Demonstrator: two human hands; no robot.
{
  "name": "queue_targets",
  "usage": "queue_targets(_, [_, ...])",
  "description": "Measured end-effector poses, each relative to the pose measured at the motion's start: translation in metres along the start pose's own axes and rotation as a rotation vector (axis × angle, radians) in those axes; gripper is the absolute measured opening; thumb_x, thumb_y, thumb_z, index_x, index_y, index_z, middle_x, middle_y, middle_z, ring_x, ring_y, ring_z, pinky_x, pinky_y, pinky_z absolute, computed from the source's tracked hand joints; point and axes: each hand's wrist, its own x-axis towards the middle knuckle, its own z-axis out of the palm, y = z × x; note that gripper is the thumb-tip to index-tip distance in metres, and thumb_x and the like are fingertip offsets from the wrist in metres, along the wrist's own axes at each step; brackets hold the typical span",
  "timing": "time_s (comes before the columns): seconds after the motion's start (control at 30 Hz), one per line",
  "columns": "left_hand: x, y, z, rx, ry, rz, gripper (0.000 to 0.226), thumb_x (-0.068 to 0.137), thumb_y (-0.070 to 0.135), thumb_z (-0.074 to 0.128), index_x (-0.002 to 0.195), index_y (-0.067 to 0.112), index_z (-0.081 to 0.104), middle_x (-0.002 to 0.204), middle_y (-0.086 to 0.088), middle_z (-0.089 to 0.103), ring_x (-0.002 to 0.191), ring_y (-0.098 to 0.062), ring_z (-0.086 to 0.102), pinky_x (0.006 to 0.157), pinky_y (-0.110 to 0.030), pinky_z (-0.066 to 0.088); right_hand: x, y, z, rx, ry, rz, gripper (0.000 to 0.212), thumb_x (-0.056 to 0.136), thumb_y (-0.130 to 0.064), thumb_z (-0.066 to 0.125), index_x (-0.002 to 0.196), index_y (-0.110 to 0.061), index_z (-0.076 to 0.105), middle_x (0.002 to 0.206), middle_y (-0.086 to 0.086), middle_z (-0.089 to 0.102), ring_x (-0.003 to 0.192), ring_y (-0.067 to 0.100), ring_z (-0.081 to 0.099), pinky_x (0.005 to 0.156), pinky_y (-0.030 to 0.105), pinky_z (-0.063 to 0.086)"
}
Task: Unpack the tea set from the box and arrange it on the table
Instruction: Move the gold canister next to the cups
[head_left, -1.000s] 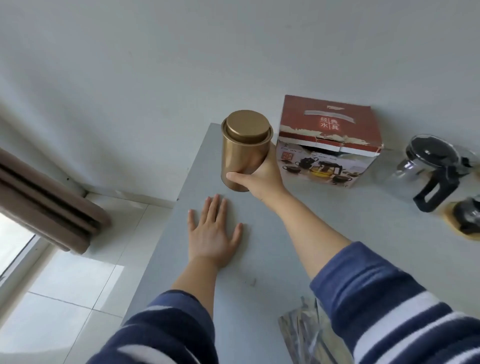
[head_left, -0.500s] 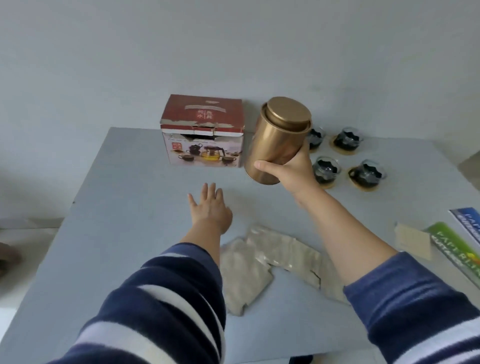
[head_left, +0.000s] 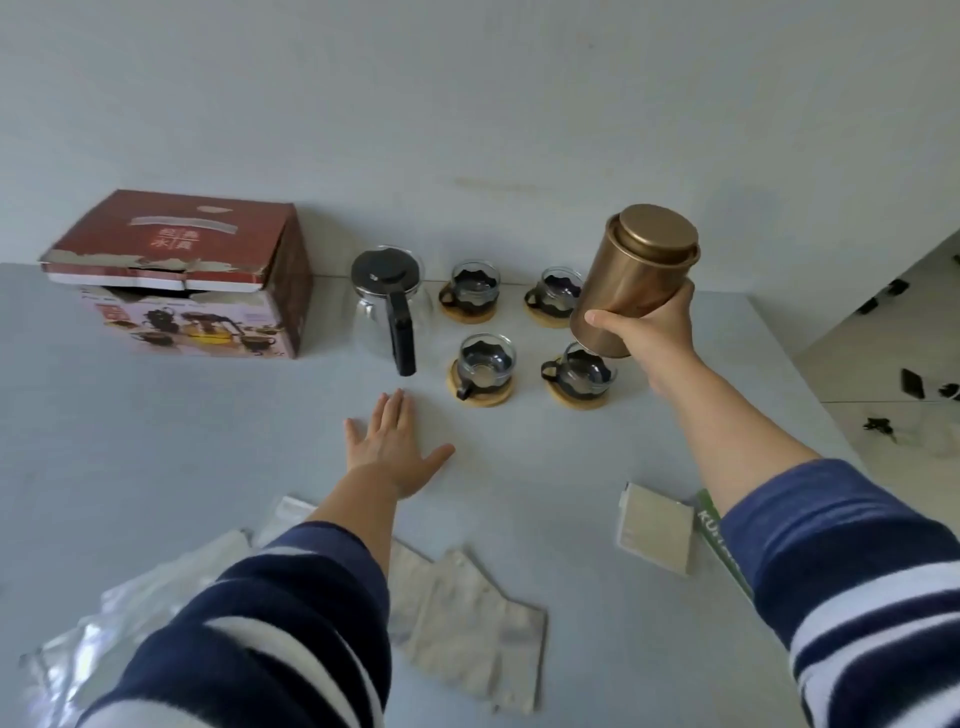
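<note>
The right hand (head_left: 649, 332) grips the gold tin (head_left: 631, 280) near its base — held in the air, tilted, over the right-hand cups (head_left: 579, 371). The left hand (head_left: 389, 452) lies open, flat on the table (head_left: 156, 441) — farther off.

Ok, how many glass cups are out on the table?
4, each on a wooden coaster: back left, back right, front left, and front right, partly behind the gold tin.

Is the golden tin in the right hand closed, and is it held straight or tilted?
Closed and tilted. The golden tin has its lid seated on top, and its top leans right in the right hand.
</note>
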Motion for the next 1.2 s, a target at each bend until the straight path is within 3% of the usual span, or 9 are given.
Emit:
queue_targets(0.13, [0.015, 0.009, 0.023, 0.057, 0.176, -0.062, 0.082, 0.091, 0.065, 0.014, 0.154, 0.015, -0.005, 0.162, 0.001, -0.011, 0.149, -0.016, -0.013, 0.117, -0.057, -0.004, 0.054, 0.023, -0.009, -0.016, 0.018, 0.020, 0.098, 0.060, -0.019, 0.088, 0.137, -0.021, 0.027, 0.134, -0.002, 0.050, 0.113, 0.016, 0.051, 0.090, 0.029, 0.039])
queue_targets(0.3, [0.025, 0.014, 0.034, 0.047, 0.386, -0.062, 0.077, 0.091, 0.063, 0.016, 0.154, 0.018, 0.012, 0.162, 0.002, 0.012, 0.150, -0.016, 0.000, 0.118, -0.055, -0.003, 0.107, 0.052, -0.007, -0.056, 0.061, 0.049, 0.101, 0.056, -0.025, 0.090, 0.137, -0.021, 0.030, 0.134, -0.001, 0.052, 0.116, 0.018, 0.053, 0.092, 0.030, 0.043])
queue_targets(0.57, [0.024, 0.015, 0.032, 0.044, 0.409, -0.089, 0.076, 0.088, 0.063, 0.018, 0.152, 0.021, 0.021, 0.158, 0.001, 0.026, 0.150, -0.014, 0.007, 0.119, -0.051, -0.003, 0.157, 0.081, 0.017, -0.014, 0.079, 0.105, 0.098, 0.058, -0.020, 0.089, 0.139, -0.021, 0.033, 0.135, 0.000, 0.054, 0.119, 0.018, 0.054, 0.088, 0.023, 0.038])
queue_targets(0.9, [0.025, 0.015, 0.032, 0.085, 0.387, -0.113, 0.076, 0.088, 0.063, 0.018, 0.151, 0.022, 0.024, 0.157, 0.000, 0.029, 0.149, -0.014, 0.009, 0.119, -0.051, 0.000, 0.189, 0.096, 0.029, 0.031, 0.053, 0.112, 0.105, 0.062, -0.010, 0.086, 0.144, -0.021, 0.021, 0.140, 0.002, 0.046, 0.124, 0.019, 0.049, 0.098, 0.025, 0.038])
queue_targets(1.07, [0.025, 0.015, 0.033, 0.068, 0.395, -0.120, 0.077, 0.087, 0.063, 0.018, 0.151, 0.022, 0.026, 0.157, 0.001, 0.028, 0.149, -0.013, 0.009, 0.119, -0.051, 0.001, 0.192, 0.099, 0.022, 0.011, -0.018, 0.132, 0.119, 0.065, -0.005, 0.085, 0.149, -0.021, 0.002, 0.151, 0.005, 0.032, 0.134, 0.019, 0.038, 0.105, 0.026, 0.030])
queue_targets(1.2, [0.025, 0.014, 0.035, 0.070, 0.409, -0.115, 0.078, 0.085, 0.064, 0.017, 0.151, 0.022, 0.025, 0.158, 0.002, 0.026, 0.149, -0.013, 0.009, 0.119, -0.050, 0.001, 0.188, 0.096, 0.004, -0.148, -0.095, 0.290, 0.130, 0.065, -0.014, 0.087, 0.150, -0.024, -0.011, 0.156, 0.006, 0.023, 0.141, 0.025, 0.029, 0.113, 0.041, 0.027])
